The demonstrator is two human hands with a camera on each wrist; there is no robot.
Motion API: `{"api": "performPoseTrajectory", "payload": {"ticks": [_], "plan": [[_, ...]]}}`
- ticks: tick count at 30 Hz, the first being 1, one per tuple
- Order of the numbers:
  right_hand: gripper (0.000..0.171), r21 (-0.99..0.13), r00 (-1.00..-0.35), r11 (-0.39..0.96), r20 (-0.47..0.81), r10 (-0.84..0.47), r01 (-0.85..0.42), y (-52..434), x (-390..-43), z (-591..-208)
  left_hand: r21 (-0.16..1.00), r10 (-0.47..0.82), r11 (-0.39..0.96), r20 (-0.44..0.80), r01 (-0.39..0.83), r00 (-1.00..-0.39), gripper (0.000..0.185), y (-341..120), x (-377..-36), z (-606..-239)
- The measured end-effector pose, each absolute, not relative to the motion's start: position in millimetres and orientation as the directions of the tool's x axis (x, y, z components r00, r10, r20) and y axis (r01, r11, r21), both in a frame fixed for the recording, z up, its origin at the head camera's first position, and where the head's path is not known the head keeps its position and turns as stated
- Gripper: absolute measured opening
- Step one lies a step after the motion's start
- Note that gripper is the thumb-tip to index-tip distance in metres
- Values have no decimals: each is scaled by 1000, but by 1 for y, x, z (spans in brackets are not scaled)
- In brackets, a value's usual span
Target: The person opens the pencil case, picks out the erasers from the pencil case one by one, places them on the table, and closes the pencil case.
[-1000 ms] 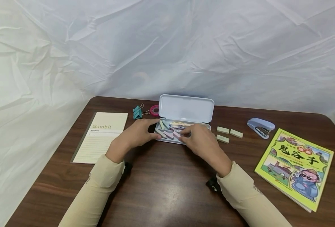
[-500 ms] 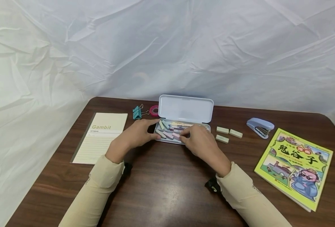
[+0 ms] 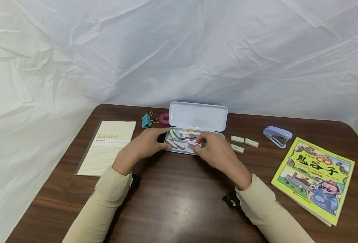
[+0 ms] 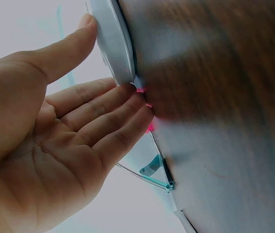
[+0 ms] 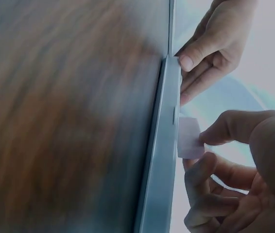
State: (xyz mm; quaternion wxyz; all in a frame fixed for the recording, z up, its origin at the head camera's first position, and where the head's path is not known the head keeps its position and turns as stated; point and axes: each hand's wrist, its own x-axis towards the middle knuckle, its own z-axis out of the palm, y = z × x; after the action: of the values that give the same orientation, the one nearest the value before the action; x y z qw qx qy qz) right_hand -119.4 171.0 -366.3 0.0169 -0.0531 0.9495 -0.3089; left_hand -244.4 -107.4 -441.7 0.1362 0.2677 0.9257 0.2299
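Note:
A white pencil case (image 3: 197, 116) stands open at the table's middle, lid up; its tray (image 3: 179, 151) holds pens and several pastel erasers. My left hand (image 3: 145, 145) holds the tray's left end, thumb on the near rim (image 4: 111, 43) and fingers against the end. My right hand (image 3: 210, 149) pinches a pink eraser (image 3: 193, 144) between thumb and fingertips just over the tray's front edge. In the right wrist view the eraser (image 5: 190, 138) sits beside the case's rim (image 5: 164, 145), with my left hand (image 5: 210, 48) beyond it.
A "Gambit" notebook (image 3: 109, 146) lies at the left, with teal binder clips (image 3: 146, 120) and a pink tape roll (image 3: 165, 118) behind it. Right of the case lie three green erasers (image 3: 244, 141), a blue stapler (image 3: 277, 136) and a comic book (image 3: 315, 177). A white sheet hangs behind.
My right hand has raised the pink eraser slightly off the tray and shifted it a little to the right. The left hand has stayed on the case.

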Motion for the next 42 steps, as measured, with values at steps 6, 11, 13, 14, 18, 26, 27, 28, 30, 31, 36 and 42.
{"api": "performPoseTrajectory", "payload": {"ticks": [6,11,13,14,18,26,27,28,30,31,36,42], "plan": [[12,-619,-992,780,-7,-126,-94,185,-115,-363,494,550,759,-140,424,-823,85,-106,-242,-440],[11,-632,-993,771,-13,-119,-84,198,-110,-360,494,549,760,-142,422,-823,84,-107,-242,-439],[11,-630,-993,773,-11,-115,-83,204,-109,-360,492,548,762,-143,421,-824,84,-107,-242,-439],[10,-628,-994,774,-8,-112,-82,207,-108,-360,492,548,762,-142,422,-824,85,-107,-242,-439],[10,-618,-995,782,8,-102,-85,219,-105,-359,489,549,761,-136,426,-825,85,-107,-242,-439],[13,-600,-998,799,-13,-53,-35,254,-97,-357,497,564,746,-118,443,-817,83,-107,-242,-439],[14,-594,-999,804,-19,-43,-23,259,-96,-357,499,564,745,-118,442,-817,83,-107,-241,-438],[15,-589,-999,808,-25,-36,-14,265,-95,-358,504,566,742,-117,443,-816,84,-107,-241,-438],[18,-577,-999,817,-35,-21,3,278,-94,-358,505,566,740,-114,443,-816,84,-107,-240,-437],[20,-569,-999,822,-37,-15,9,284,-93,-358,511,568,739,-120,439,-814,84,-106,-237,-432],[24,-526,-999,850,-39,0,21,316,-85,-360,530,564,738,-145,418,-813,80,-97,-214,-393],[31,-501,-995,863,-92,25,68,343,-75,-362,534,555,744,-161,401,-816,81,-97,-212,-391]]}}
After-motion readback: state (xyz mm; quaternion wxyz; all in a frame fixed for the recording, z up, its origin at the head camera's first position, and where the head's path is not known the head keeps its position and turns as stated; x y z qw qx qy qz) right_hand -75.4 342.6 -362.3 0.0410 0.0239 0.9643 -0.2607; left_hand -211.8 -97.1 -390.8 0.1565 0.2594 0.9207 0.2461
